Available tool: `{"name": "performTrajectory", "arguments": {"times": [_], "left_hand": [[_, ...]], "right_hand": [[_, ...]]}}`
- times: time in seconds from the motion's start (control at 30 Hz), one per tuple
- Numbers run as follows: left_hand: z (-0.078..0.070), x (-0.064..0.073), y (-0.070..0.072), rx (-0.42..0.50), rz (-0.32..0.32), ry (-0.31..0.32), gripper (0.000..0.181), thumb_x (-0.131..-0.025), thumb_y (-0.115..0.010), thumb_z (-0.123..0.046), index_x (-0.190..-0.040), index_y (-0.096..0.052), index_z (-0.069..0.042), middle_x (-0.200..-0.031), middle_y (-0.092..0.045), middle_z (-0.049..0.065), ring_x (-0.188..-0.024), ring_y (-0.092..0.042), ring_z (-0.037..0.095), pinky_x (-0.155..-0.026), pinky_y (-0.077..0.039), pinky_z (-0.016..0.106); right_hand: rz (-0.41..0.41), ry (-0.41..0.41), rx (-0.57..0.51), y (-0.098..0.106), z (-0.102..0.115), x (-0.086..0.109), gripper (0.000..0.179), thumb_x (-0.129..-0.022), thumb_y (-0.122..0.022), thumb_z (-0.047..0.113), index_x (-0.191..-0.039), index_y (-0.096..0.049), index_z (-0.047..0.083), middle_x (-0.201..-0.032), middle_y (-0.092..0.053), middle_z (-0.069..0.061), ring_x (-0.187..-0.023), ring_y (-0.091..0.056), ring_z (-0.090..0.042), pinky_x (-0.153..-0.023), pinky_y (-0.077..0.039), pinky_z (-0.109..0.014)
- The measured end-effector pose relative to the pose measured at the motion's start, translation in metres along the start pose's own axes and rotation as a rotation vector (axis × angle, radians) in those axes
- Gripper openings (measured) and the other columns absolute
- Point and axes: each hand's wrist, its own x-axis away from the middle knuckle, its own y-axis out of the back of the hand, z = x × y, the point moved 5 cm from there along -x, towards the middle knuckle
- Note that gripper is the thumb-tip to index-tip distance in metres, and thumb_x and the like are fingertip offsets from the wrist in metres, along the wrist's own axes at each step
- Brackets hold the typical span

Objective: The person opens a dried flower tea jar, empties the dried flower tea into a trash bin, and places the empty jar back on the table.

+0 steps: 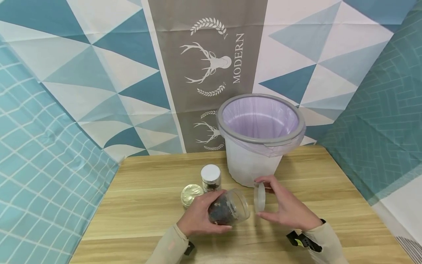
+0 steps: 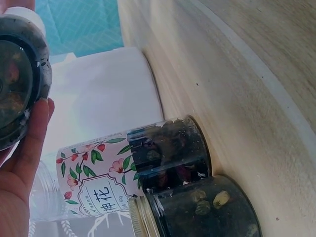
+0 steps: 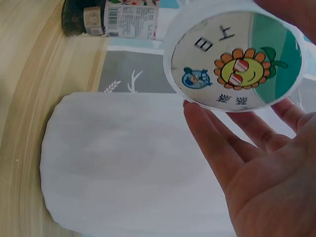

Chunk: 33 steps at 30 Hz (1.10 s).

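Note:
Tipped on its side, a clear plastic jar [image 1: 225, 209] with dark dried contents is gripped by my left hand [image 1: 202, 217], its open mouth facing right. In the left wrist view the base of this jar [image 2: 15, 89] shows. My right hand [image 1: 288, 209] holds a round lid [image 1: 260, 197] by its edge, upright and just apart from the jar's mouth. The right wrist view shows a sunflower sticker on the lid [image 3: 237, 59]. Behind my left hand stand a white-capped jar [image 1: 211, 174] with a floral label and a gold-lidded jar [image 1: 191, 194].
A white bin [image 1: 252, 168] with a grey rim and a pale purple liner stands at the back of the wooden table [image 1: 151, 183], behind the right hand. Patterned cloth [image 1: 211, 73] hangs along the back and both sides.

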Motion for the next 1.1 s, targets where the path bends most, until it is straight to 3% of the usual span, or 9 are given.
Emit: {"name": "performTrajectory", "arguments": {"times": [0.13, 0.3, 0.47, 0.67, 0.83, 0.97, 1.1], "left_hand": [[0.001, 0.000, 0.001, 0.009, -0.006, 0.002, 0.088, -0.069, -0.091, -0.055, -0.142, -0.058, -0.017, -0.134, -0.068, -0.004, -0.115, -0.068, 0.012, -0.095, -0.059, 0.033], [0.000, -0.001, 0.001, -0.005, -0.009, -0.008, 0.088, -0.070, -0.091, -0.054, -0.142, -0.058, -0.016, -0.133, -0.069, -0.003, -0.115, -0.069, 0.013, -0.096, -0.059, 0.034], [0.001, 0.000, 0.001, 0.007, -0.005, 0.008, 0.088, -0.068, -0.092, -0.052, -0.141, -0.058, -0.016, -0.132, -0.068, -0.004, -0.113, -0.068, 0.011, -0.095, -0.059, 0.033], [0.000, 0.002, 0.002, -0.007, -0.018, -0.004, 0.088, -0.069, -0.092, -0.054, -0.142, -0.058, -0.017, -0.132, -0.068, -0.004, -0.112, -0.068, 0.012, -0.093, -0.059, 0.033], [-0.001, 0.001, 0.002, -0.009, -0.018, -0.019, 0.089, -0.069, -0.091, -0.055, -0.143, -0.057, -0.017, -0.133, -0.068, -0.003, -0.113, -0.069, 0.013, -0.094, -0.059, 0.033], [-0.001, -0.002, 0.001, -0.006, -0.017, -0.037, 0.088, -0.069, -0.091, -0.055, -0.142, -0.057, -0.018, -0.132, -0.069, -0.003, -0.114, -0.069, 0.012, -0.094, -0.059, 0.031], [-0.001, -0.003, 0.000, -0.007, -0.028, -0.045, 0.088, -0.068, -0.092, -0.054, -0.141, -0.058, -0.019, -0.131, -0.069, -0.004, -0.112, -0.069, 0.012, -0.094, -0.059, 0.030]], "right_hand": [[-0.031, 0.002, 0.084, 0.001, -0.003, 0.001, 0.088, -0.069, -0.095, 0.012, -0.141, -0.044, 0.011, -0.138, -0.050, 0.002, -0.125, -0.055, -0.015, -0.102, -0.055, -0.033], [-0.066, -0.002, 0.202, 0.002, -0.008, 0.004, 0.098, -0.059, -0.098, 0.013, -0.143, -0.049, 0.017, -0.135, -0.046, 0.004, -0.120, -0.056, -0.014, -0.095, -0.056, -0.040], [-0.065, 0.022, 0.240, 0.000, -0.014, 0.004, 0.097, -0.056, -0.098, 0.009, -0.142, -0.054, 0.022, -0.132, -0.044, 0.001, -0.115, -0.057, -0.019, -0.087, -0.056, -0.040], [-0.042, 0.059, 0.265, -0.008, -0.021, 0.004, 0.092, -0.065, -0.097, 0.017, -0.147, -0.055, 0.018, -0.137, -0.049, 0.001, -0.120, -0.057, -0.019, -0.091, -0.056, -0.040], [0.012, 0.000, 0.253, -0.016, -0.030, 0.004, 0.085, -0.077, -0.092, 0.027, -0.151, -0.051, 0.019, -0.140, -0.053, 0.001, -0.124, -0.058, -0.021, -0.097, -0.056, -0.047], [0.034, -0.051, 0.242, -0.021, -0.039, 0.005, 0.084, -0.080, -0.089, 0.030, -0.152, -0.050, 0.019, -0.141, -0.055, -0.001, -0.125, -0.058, -0.025, -0.100, -0.054, -0.054], [0.061, -0.061, 0.242, -0.027, -0.046, 0.005, 0.081, -0.080, -0.090, 0.028, -0.151, -0.052, 0.017, -0.138, -0.056, -0.001, -0.123, -0.058, -0.023, -0.099, -0.054, -0.051]]}}
